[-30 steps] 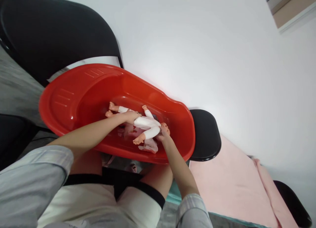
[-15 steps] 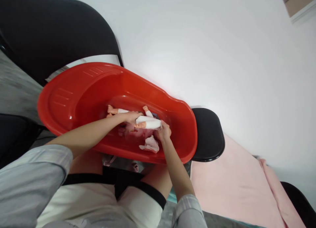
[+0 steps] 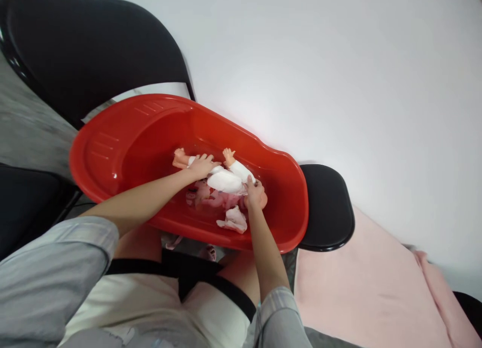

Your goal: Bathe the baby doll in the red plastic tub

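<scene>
Head view: I've got the doll (image 3: pixel 226 180) lying in the bottom of the red tub (image 3: pixel 113 147). It has a white body suit, bare peach limbs, one arm raised. Left hand (image 3: pixel 201 165) is flat on its legs, fingers spread. Right hand (image 3: pixel 255 197) is curled around its head end. White cloth (image 3: pixel 234 220) sits just beside the doll. Pink towel (image 3: pixel 361 293) off to the right.
</scene>
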`<move>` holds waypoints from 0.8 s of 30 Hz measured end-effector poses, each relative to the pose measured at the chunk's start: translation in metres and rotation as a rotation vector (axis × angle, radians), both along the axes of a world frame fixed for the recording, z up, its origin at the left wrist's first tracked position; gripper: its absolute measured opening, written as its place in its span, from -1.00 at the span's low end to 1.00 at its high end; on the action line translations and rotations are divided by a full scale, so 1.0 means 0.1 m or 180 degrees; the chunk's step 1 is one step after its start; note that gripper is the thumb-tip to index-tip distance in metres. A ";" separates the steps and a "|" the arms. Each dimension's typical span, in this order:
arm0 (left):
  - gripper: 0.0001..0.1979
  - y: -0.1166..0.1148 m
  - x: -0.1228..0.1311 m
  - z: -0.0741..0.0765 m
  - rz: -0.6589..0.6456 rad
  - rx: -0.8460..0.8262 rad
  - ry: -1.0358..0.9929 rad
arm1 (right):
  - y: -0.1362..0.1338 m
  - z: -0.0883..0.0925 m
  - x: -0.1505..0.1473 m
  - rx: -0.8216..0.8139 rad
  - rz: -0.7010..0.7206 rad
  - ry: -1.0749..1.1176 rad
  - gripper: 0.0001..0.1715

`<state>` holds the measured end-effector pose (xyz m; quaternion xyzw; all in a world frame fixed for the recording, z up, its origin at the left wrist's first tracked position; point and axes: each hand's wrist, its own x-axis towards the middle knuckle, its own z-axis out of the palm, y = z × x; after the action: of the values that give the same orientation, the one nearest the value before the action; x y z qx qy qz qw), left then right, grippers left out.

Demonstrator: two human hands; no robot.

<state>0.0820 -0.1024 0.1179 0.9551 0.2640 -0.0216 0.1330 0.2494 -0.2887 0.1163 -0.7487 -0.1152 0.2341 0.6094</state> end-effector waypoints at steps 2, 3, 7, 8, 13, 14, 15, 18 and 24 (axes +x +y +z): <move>-0.40 0.00 0.01 -0.05 -0.0002 0.0156 0.0001 | 0.02 -0.02 -0.02 -0.0029 -0.0065 -0.0053 -0.55; -0.39 0.00 0.01 -0.08 -0.0016 0.0181 0.0046 | 0.03 -0.02 -0.03 -0.0024 -0.0119 -0.0083 -0.55; -0.37 -0.03 -0.02 -0.13 -0.0068 0.0145 0.0122 | 0.03 -0.04 -0.07 0.0237 -0.0289 -0.0323 -0.55; -0.37 -0.04 -0.03 -0.12 -0.0073 0.0129 0.0128 | 0.03 -0.05 -0.07 0.0297 -0.0295 -0.0381 -0.56; -0.44 -0.06 -0.05 0.01 0.0007 -0.0054 0.0212 | 0.04 -0.06 -0.09 0.0420 -0.0157 -0.0520 -0.62; -0.47 -0.05 -0.05 0.04 0.0021 -0.0051 0.0226 | 0.04 -0.06 -0.08 0.0397 -0.0132 -0.0520 -0.62; -0.49 -0.04 -0.05 0.07 0.0028 -0.0033 0.0234 | 0.05 -0.06 -0.08 0.0364 -0.0115 -0.0508 -0.61; -0.53 0.00 -0.06 0.10 0.0026 -0.0094 0.0297 | 0.06 -0.06 -0.08 0.0252 -0.0095 -0.0467 -0.61; -0.35 0.06 -0.12 0.04 0.0072 -0.0377 0.0322 | 0.07 -0.09 -0.06 0.0273 0.0004 -0.0529 -0.61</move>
<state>0.0698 -0.0968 0.1222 0.9402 0.2794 -0.0839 0.1759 0.2431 -0.2821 0.1070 -0.7387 -0.1757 0.1665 0.6290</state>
